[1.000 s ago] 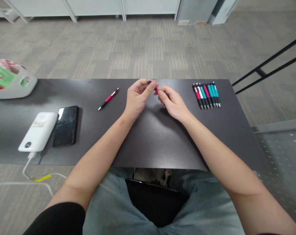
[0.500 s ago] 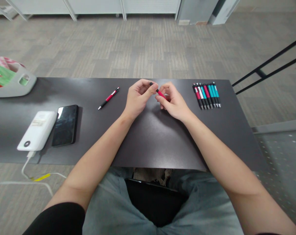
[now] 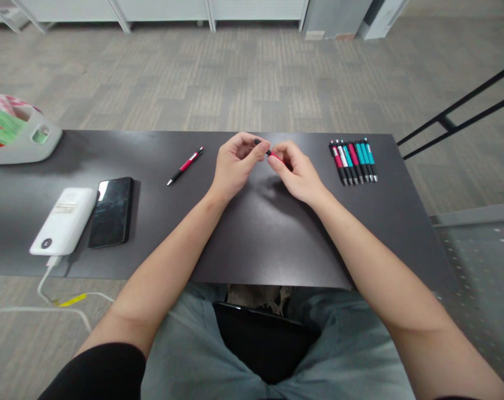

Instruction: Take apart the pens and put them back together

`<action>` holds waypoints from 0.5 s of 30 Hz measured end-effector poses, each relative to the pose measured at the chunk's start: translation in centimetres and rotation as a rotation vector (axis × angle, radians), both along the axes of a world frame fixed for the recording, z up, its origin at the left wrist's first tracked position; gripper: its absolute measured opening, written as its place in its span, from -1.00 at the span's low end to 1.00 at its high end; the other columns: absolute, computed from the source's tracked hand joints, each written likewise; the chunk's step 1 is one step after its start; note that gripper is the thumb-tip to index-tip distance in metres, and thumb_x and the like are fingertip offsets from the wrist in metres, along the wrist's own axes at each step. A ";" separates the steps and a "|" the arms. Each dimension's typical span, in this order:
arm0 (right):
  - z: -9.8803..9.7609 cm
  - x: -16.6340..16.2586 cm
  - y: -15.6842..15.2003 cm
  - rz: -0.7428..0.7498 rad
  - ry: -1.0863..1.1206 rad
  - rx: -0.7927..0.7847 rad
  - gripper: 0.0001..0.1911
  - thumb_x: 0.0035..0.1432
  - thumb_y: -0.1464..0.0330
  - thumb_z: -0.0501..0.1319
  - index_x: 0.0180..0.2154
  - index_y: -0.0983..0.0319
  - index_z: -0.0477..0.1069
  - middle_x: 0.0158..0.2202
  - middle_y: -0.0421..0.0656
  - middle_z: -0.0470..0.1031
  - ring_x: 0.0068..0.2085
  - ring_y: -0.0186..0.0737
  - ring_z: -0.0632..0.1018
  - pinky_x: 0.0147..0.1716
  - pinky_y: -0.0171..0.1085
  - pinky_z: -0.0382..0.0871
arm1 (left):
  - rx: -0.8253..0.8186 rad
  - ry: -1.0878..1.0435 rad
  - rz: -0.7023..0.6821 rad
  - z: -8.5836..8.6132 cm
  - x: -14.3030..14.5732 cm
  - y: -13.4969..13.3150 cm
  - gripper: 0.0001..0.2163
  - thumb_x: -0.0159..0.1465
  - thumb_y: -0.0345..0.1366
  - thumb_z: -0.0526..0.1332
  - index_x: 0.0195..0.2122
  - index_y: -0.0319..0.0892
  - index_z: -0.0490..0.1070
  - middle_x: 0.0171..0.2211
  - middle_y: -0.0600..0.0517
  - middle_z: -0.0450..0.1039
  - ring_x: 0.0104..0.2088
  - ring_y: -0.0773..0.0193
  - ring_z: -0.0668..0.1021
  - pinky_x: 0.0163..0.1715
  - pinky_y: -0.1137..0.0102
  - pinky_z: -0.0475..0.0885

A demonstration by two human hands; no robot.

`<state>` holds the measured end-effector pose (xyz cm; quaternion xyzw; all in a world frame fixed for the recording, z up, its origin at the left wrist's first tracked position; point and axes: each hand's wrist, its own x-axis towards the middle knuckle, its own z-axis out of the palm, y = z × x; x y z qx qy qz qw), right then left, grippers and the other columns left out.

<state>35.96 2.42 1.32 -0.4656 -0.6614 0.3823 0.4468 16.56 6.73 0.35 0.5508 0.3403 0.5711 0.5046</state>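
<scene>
Both my hands meet over the far middle of the dark table [image 3: 260,233]. My left hand [image 3: 235,166] pinches the black end of a red pen [image 3: 269,153] with thumb and fingers. My right hand [image 3: 295,175] is closed round the pen's red barrel, which is mostly hidden in the fingers. A second red and black pen [image 3: 185,166] lies alone on the table to the left of my left hand. A row of several red and teal pens [image 3: 352,160] lies side by side to the right of my right hand.
A black phone [image 3: 111,212] and a white power bank [image 3: 64,220] with a white cable [image 3: 47,280] lie at the left. A grey container [image 3: 24,143] with colourful contents sits at the far left edge. Black rails [image 3: 455,111] stand at the right.
My hands have drawn slightly closer on the pen; less of its red barrel shows than half a second ago. Nothing else on the table has moved.
</scene>
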 end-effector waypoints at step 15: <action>-0.2 0.3 0.0 -0.024 -0.041 0.021 -0.42 0.53 -0.33 0.47 0.01 0.02 0.61 -0.33 -0.25 0.38 -0.24 -0.07 0.41 -0.11 -0.08 0.38 | 0.047 0.006 0.111 0.0 -1.3 1.3 -0.55 0.41 0.13 0.78 -0.23 -0.01 0.64 -0.24 0.07 0.70 -0.28 0.24 0.75 -0.19 0.33 0.75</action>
